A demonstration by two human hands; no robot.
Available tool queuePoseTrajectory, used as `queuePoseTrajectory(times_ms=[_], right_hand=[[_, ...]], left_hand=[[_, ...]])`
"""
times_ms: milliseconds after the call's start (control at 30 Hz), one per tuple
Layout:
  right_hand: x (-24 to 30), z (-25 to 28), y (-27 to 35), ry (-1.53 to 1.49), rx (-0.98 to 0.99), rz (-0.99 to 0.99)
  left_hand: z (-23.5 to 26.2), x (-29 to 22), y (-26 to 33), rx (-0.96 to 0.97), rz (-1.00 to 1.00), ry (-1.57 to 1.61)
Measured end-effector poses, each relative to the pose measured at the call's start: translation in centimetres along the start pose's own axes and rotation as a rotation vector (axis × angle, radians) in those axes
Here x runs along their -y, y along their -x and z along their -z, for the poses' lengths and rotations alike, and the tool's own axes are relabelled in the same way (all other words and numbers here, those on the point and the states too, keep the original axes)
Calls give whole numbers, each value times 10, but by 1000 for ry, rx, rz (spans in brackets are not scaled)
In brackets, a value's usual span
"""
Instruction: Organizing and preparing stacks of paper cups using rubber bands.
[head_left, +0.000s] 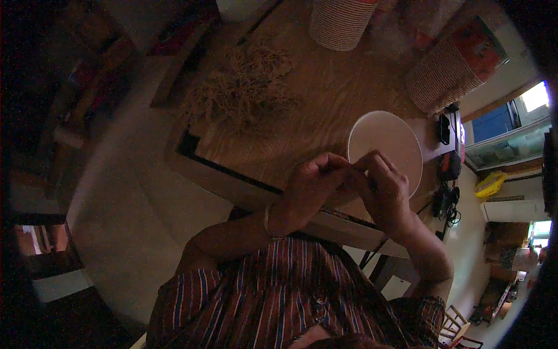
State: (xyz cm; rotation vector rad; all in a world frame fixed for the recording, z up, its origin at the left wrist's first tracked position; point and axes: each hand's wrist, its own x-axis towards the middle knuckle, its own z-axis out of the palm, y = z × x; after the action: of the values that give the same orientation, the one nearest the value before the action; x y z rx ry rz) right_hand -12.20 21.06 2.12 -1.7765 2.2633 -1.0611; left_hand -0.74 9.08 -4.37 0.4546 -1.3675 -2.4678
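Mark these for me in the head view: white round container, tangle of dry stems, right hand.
White round container (393, 138): head view, on the pale surface inside its rim.
Tangle of dry stems (247, 90): head view, middle of the heap.
Right hand (388, 191): head view, back of the hand.

The bowl (390, 139) is cream, the brown tabletop (328, 87) wood-grained.

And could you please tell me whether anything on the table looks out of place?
The dry heap lies loose and tangled on the table, which looks untidy against the neatly stacked tubs. I see no spill, though it is dim.
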Motion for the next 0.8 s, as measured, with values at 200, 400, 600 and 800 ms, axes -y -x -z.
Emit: queuePoseTrajectory(times_ms=[200,400,600,800], right_hand=[[2,-1,-1,-53,-30,-67],[1,5,-5,-126,2,-161],[-7,9,-4,-125,-12,-166],[-3,11,-7,-111,13,-181]], left_hand=[[2,6,-1,-2,22,23],[5,6,-9,60,-11,75],[-1,-5,-11,15,-273,-222],[4,11,-14,39,-300,-24]])
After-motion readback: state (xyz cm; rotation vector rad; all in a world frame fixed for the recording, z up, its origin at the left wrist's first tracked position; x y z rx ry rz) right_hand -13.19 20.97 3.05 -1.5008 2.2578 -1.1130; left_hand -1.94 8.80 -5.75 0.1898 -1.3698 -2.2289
